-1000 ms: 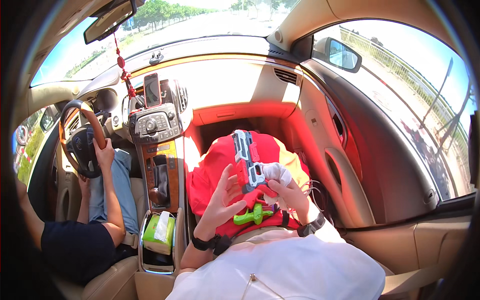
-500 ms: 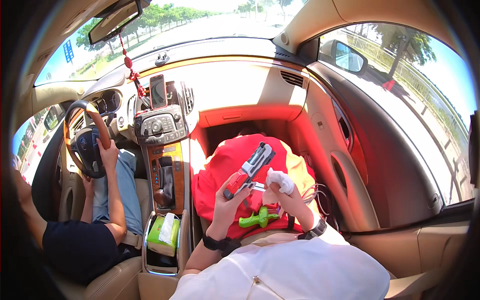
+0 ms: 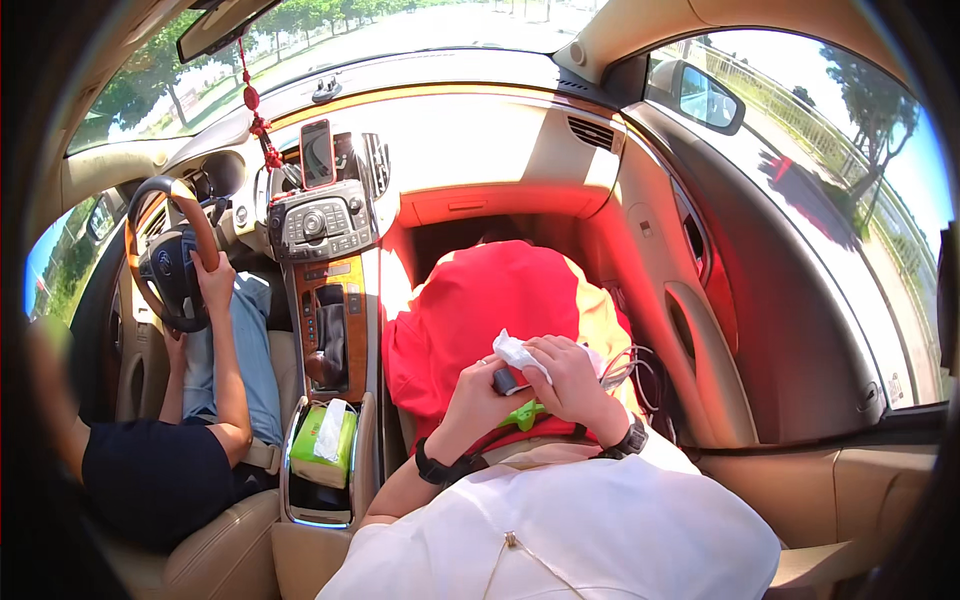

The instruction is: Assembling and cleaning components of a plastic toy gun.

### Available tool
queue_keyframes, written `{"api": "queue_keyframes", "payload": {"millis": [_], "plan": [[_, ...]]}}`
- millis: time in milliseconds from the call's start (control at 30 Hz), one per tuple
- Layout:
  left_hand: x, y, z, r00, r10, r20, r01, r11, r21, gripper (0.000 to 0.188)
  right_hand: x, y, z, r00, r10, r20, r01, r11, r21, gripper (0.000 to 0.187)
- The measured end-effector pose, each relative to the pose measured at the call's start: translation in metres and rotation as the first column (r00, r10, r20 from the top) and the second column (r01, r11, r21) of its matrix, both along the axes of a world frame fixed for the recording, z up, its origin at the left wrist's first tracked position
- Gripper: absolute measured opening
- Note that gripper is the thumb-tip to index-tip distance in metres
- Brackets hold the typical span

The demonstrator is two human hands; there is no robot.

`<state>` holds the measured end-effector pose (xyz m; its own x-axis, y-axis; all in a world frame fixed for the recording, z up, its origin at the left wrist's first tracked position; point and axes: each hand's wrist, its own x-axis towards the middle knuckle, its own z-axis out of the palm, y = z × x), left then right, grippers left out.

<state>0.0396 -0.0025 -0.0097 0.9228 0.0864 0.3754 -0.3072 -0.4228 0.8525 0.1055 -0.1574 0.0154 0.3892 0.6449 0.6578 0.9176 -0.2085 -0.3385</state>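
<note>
Over my lap, my left hand is closed round a toy gun. Only a dark grey end of it shows between my hands. My right hand presses a crumpled white tissue against the toy gun from the other side, its fingers bent over the top. Both hands meet and hide most of the toy. Beneath them, partly covered by my wrists, lies a bright green toy piece. Red cloth covers my legs.
On my left a person in a dark shirt holds the steering wheel. A green tissue pack sits in the console behind the gear lever. A phone stands on the dashboard. Pale cables lie by my right side.
My hands have come together and the toy gun has turned, so its grey and red body is mostly hidden. The tissue has moved left onto it. Outside, the scenery has shifted.
</note>
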Motion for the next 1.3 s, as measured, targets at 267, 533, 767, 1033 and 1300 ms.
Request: {"api": "queue_keyframes", "payload": {"millis": [267,533,767,1033,1300], "plan": [[-0.028,0.015,0.019,0.999,-0.019,0.048,0.020,1.000,-0.020,0.037,0.015,-0.010,-0.017,0.911,-0.179,-0.372,0.272,0.938,0.217,0.029],[-0.024,0.011,0.035,0.992,-0.097,0.078,0.113,0.968,-0.224,0.033,0.044,-0.024,-0.018,0.374,0.405,-0.834,0.537,0.638,0.551,0.040],[-0.033,-0.003,0.032,0.986,-0.166,-0.020,0.145,0.911,-0.386,0.031,0.004,-0.030,-0.011,0.754,0.098,-0.649,0.319,0.809,0.493,0.042],[-0.040,-0.009,0.029,0.960,-0.272,-0.069,0.220,0.883,-0.415,0.031,-0.003,-0.026,-0.011,0.735,0.050,-0.676,0.470,0.680,0.563,0.040],[-0.037,-0.009,0.029,0.886,-0.380,-0.265,0.248,0.872,-0.421,0.031,0.004,-0.025,-0.005,0.709,0.097,-0.698,0.503,0.625,0.597,0.041]]}}
